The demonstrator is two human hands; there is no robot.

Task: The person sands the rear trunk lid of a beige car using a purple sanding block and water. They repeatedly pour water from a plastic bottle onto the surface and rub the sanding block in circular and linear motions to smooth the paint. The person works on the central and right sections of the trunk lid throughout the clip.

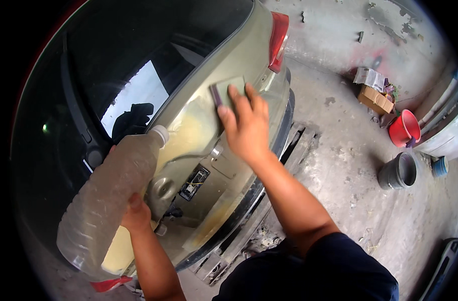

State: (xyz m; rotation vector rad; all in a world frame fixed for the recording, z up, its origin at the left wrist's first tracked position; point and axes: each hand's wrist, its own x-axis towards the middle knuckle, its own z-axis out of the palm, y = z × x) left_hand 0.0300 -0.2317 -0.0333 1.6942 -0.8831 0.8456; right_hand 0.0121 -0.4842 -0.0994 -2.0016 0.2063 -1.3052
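Note:
My right hand [248, 125] presses a sanding block [227, 92] with a pale top and a dark purplish edge against the car's rear panel [234, 55], below the rear window. In my left hand [135, 213] is a large clear plastic bottle [106, 200] of cloudy greyish liquid. The bottle is tilted, its white cap [161, 134] end pointing up and to the right, close to the panel. Yellowish filler patches [191, 128] show on the bodywork between my hands. Beneath them lies an opening with bare wiring [194, 183].
A red tail light [278, 42] sits at the panel's far end, another red light [110, 284] at the near left. On the concrete floor to the right stand a red bucket [403, 129], a grey bucket [397, 173] and a cardboard box [375, 100]. A wiper [78, 100] crosses the rear window.

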